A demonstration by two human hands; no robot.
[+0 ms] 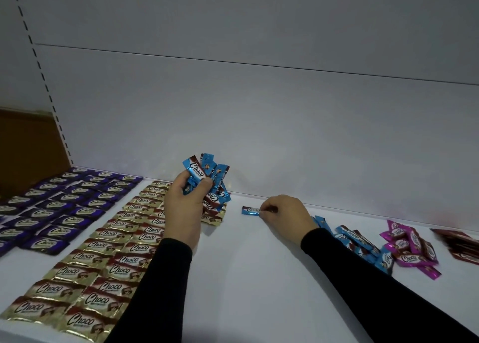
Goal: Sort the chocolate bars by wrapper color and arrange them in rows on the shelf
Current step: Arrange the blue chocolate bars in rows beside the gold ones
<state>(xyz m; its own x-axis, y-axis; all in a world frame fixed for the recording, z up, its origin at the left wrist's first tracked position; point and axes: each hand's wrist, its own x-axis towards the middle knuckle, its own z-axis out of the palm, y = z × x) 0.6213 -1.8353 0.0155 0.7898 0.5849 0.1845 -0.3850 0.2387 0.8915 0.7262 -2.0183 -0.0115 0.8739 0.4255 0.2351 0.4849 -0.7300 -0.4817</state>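
**First blue bar goes down to open a new row**

The landmark here is the gold rows (103, 252), two finished columns of gold-wrapped bars running from the front edge of the white shelf (246, 291) back toward its rear wall. Left of the gold rows lie the purple rows (59, 210), likewise laid flat and aligned.

Just right of the far end of the gold rows, the left hand (185, 208) is raised off the shelf, its fingers curled tightly round a fanned bunch of blue bars (207, 176). It seems to serve as a ready supply, so that the other hand can deal them out one by one.

Further right of the gold rows, near the rear wall, the right hand (285, 213) pinches one end of a single blue bar (251, 210) that lies flat on the shelf. Its placement probably marks the head of a blue row parallel to the gold ones.

Well right of the gold rows wait unsorted heaps: a loose blue pile (363, 244), a pink pile (409, 246) and some dark red bars (458, 241).
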